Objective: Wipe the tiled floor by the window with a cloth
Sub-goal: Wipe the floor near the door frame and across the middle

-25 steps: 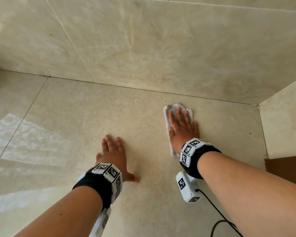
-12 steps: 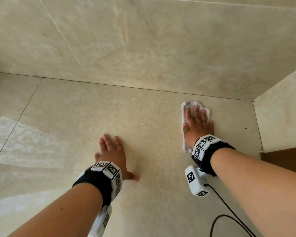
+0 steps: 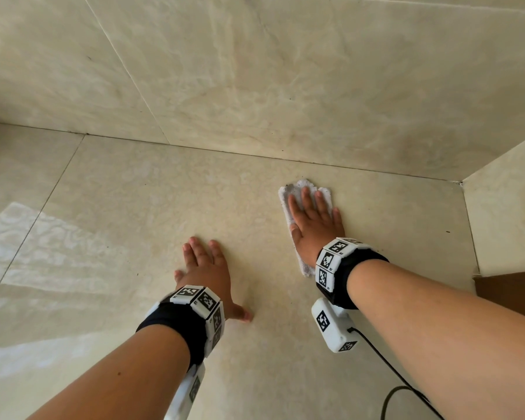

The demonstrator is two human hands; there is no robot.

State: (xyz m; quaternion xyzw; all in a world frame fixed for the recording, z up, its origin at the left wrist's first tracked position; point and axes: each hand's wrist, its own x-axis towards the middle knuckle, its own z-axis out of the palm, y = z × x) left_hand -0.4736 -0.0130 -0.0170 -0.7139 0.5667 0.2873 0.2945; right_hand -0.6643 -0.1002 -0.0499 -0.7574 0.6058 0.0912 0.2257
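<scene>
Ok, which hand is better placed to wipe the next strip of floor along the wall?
Right. The right hand lies flat on the cloth, pressing it to the floor close to the wall. The left hand rests bare on the tile, apart from the cloth, probably bracing.

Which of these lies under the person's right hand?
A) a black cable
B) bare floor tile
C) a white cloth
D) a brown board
C: the right hand lies flat, fingers straight, on the white cloth, while the left hand rests on the bare tiled floor.
</scene>
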